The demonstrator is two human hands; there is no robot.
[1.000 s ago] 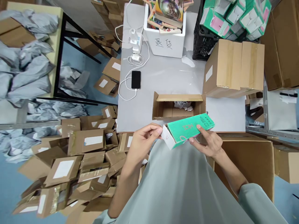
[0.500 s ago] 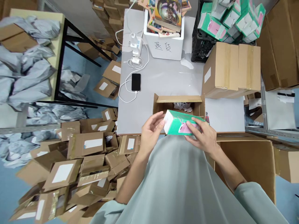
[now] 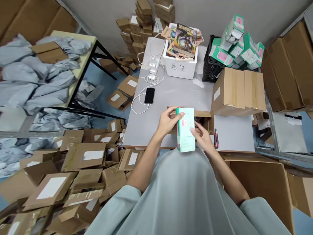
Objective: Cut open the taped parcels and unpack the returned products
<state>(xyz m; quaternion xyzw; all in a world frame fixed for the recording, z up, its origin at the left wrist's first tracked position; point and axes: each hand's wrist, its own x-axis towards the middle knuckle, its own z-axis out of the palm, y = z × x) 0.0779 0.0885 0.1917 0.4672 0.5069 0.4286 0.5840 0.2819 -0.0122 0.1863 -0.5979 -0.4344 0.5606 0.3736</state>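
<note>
A green and white product box (image 3: pixel 186 135) stands lengthwise in front of my body, its printed white side facing up at me. My left hand (image 3: pixel 168 121) grips its upper left edge, thumb across the printed face. On the right edge, my right hand (image 3: pixel 202 137) holds it with the thumb on the front and the fingers around the side. Behind it, an open cardboard carton (image 3: pixel 209 124) sits on the table, mostly hidden by the box and my hands. A red and black utility knife (image 3: pixel 216 139) lies right of the carton.
On the grey table (image 3: pixel 171 94) are a charging phone (image 3: pixel 149 96), a white foam bin of books (image 3: pixel 180 72) and large taped cartons (image 3: pixel 231 91). A black crate (image 3: pixel 208 70) holds several green boxes. Cardboard boxes (image 3: pixel 93 155) pile up on the left floor; grey parcels (image 3: pixel 46 83) cover a side table.
The green box has turned from lying sideways to lengthwise, showing its white printed side. Both hands have shifted their hold on it. My view has tilted up and rotated slightly.
</note>
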